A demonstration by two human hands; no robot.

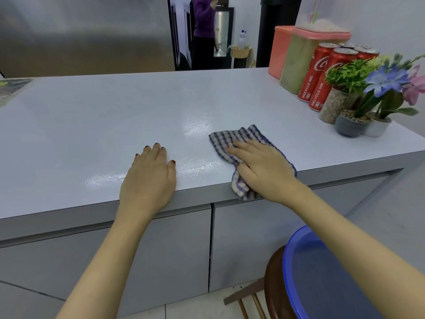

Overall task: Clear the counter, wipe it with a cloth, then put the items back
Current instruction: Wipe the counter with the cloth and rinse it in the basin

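Note:
A blue-and-white checked cloth (232,139) lies on the pale grey counter (115,116) near its front edge, one corner hanging over the edge. My right hand (259,166) presses flat on the cloth, thumb tucked under its fold. My left hand (149,178) rests flat on the bare counter to the left, fingers together, holding nothing. Wet streaks shine on the counter between and beyond the hands. At the far right stand red cola cans (322,74), small potted plants with flowers (358,97) and pink-lidded containers (299,56).
A blue basin (322,272) sits on a wooden stool (273,282) at the lower right, below the counter. Grey cabinet doors (161,249) run under the counter. A person in purple (203,26) stands in the doorway behind. Paper lies at the counter's far left (11,88).

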